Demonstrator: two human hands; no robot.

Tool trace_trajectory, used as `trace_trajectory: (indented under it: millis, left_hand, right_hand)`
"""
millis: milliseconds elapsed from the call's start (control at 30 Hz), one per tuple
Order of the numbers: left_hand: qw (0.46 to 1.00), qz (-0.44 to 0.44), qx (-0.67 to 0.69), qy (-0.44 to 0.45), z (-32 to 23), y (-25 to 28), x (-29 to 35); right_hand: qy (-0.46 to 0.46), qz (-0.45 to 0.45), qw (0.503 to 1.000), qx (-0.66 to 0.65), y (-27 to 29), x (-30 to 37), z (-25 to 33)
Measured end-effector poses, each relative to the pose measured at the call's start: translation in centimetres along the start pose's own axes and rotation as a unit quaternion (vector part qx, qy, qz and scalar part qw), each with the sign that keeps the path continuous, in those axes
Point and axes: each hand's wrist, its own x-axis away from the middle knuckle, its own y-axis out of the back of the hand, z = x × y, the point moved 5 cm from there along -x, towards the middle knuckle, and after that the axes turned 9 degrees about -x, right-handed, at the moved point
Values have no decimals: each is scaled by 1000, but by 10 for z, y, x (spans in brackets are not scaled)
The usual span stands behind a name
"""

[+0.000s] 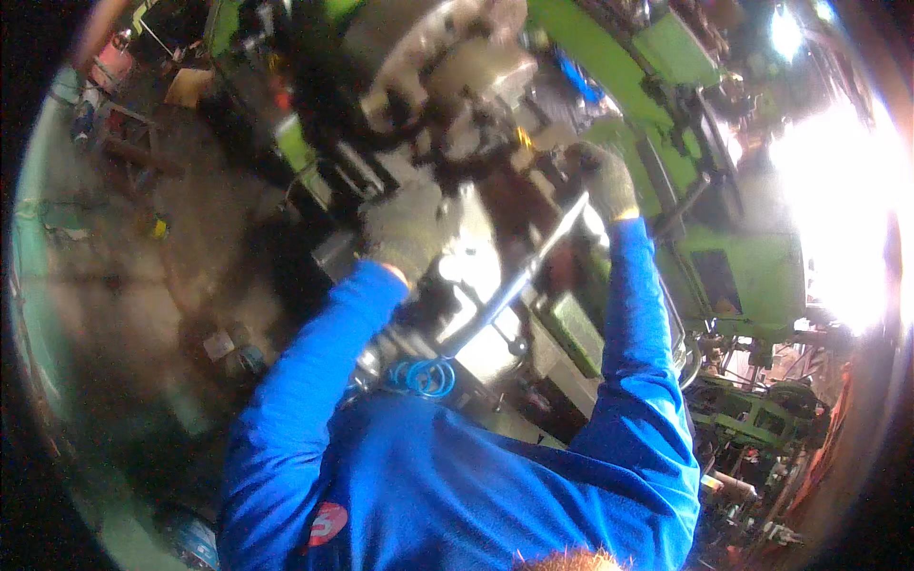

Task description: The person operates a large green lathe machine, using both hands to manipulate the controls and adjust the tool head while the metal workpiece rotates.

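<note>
Here, on the far left, a dull brown floor point(119, 328) was seen, with a small yellow object point(159, 227) lying on it. Further right, the left hand point(405, 228), covered by a grey glove, was held beside a shiny metal surface point(476, 257); its fingers were blurred, so whether anything was gripped cannot be told. Near the person's chest, a blue coiled hose point(424, 377) was hung, and above the hands a large round metal part point(481, 76) was seen. From near that hose, a pale, straight rod point(514, 285) was slanted up toward the right hand point(609, 181). This hand, also gloved, was placed beside dark metal parts point(552, 169) with its fingers bent; whether they were gripped cannot be told. At the right, a green machine point(752, 276) was lit by strong glare.
</note>
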Motion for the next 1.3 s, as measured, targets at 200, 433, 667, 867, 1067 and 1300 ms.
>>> trace_trajectory:
  millis: [200,433,667,867,1067,1300]
  left_hand:
    - [1000,25,14,-1,-15,10,-3]
    - [997,65,14,26,-17,6,-7]
    - [995,83,17,47,-15,7,-4]
    - [998,47,18,22,-16,7,-4]
    - [992,105,61,39,-17,9,-5]
    - [998,40,42,39,-22,12,-7]
  right_hand:
    - [5,67,998,15,9,-6,4]
    - [33,-13,997,73,8,-13,-43]
    - [-29,-89,985,144,-19,5,-79]
    - [-93,3,981,172,-18,-3,-51]
    - [-104,5,980,170,-18,-3,-52]
    - [-24,-33,981,189,-20,-2,-47]
